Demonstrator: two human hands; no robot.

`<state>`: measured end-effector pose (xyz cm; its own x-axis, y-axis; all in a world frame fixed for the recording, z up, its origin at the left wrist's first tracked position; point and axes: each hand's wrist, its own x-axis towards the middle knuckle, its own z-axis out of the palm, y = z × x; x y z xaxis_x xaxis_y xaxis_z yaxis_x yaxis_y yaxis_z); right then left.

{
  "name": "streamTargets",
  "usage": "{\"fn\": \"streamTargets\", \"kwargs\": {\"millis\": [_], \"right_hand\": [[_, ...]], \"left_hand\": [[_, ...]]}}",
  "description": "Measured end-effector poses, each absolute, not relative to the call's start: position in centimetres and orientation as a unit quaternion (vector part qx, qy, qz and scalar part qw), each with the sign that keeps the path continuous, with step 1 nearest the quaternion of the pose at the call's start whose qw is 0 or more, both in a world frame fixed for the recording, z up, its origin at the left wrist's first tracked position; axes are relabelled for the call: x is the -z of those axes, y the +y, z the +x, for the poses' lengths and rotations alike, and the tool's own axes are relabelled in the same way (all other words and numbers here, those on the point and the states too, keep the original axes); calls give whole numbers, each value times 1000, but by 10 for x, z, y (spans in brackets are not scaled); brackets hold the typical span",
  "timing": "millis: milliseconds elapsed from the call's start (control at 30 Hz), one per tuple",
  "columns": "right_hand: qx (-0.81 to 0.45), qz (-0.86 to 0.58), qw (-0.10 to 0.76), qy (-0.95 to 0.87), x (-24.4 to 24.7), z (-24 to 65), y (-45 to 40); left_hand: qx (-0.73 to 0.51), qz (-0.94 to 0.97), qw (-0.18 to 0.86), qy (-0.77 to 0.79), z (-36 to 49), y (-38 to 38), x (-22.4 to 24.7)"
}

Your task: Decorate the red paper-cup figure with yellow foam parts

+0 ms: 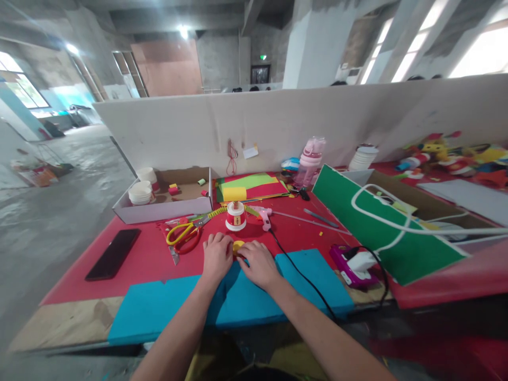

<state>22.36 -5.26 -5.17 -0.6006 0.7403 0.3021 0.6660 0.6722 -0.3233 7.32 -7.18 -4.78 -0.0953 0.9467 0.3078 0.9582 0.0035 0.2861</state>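
Observation:
A small round yellow piece point(238, 246), which looks like paper, lies between my two hands on the red tabletop. My left hand point(217, 257) has its fingers closed at the piece's left side. From the right, my right hand point(257, 262) pinches the same piece with bent fingers. Just beyond them stands a red and white paper cup point(235, 218), upside down, with a brown coil on top and green folded strips sticking out at both sides. A pink glue gun point(264, 216) rests right of the cup. Yellow-and-red-handled scissors point(184, 234) lie to the left.
A blue pad point(170, 307) runs along the near edge under my forearms. A black phone point(113, 255) lies left. Behind are a box point(166, 212) with white cups and coloured paper sheets point(254, 185). A purple power strip point(351, 270) and leaning green board point(381, 227) stand right.

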Motion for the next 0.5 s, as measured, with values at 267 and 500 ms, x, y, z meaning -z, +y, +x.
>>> {"fn": "streamTargets", "kwargs": {"millis": [267, 500], "right_hand": [[-87, -392, 205, -892, 53, 223, -51], [-85, -399, 217, -887, 56, 222, -50]], "left_hand": [[206, -668, 34, -714, 13, -76, 25], [51, -623, 48, -779, -55, -56, 19]]}}
